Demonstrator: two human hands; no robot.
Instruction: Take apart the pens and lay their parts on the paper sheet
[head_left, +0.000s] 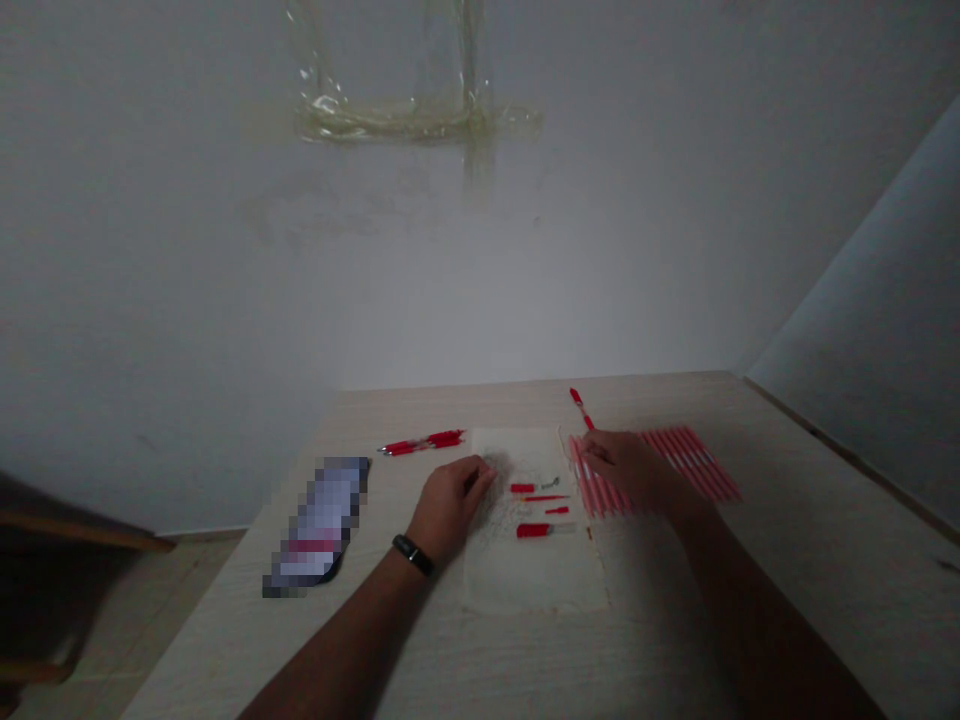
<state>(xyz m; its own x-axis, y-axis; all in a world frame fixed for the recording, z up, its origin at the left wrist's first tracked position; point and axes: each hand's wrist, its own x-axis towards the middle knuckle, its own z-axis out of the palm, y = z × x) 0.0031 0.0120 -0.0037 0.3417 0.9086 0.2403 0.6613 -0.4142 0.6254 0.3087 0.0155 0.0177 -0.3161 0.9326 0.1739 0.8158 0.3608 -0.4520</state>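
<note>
My left hand (450, 495) rests at the left edge of a pale sheet (540, 580), fingers curled together; whether anything is inside them is hidden. Pen parts lie on the sheet beside it: a short red grip piece (523, 488), a small spring (551, 483), a thin red rod (547, 498), a small red piece (557, 511) and a red barrel part with a clear end (534, 530). Over a row of red sticks (697, 462), my right hand (626, 465) is closed, with a red pen (581, 408) standing out from its fingertips.
Several red pens (422, 443) lie together near the back left of the wooden table (420, 640). A blurred-out phone-like object (322, 520) is at the left. Behind the table rises a wall (600, 250) with tape on it.
</note>
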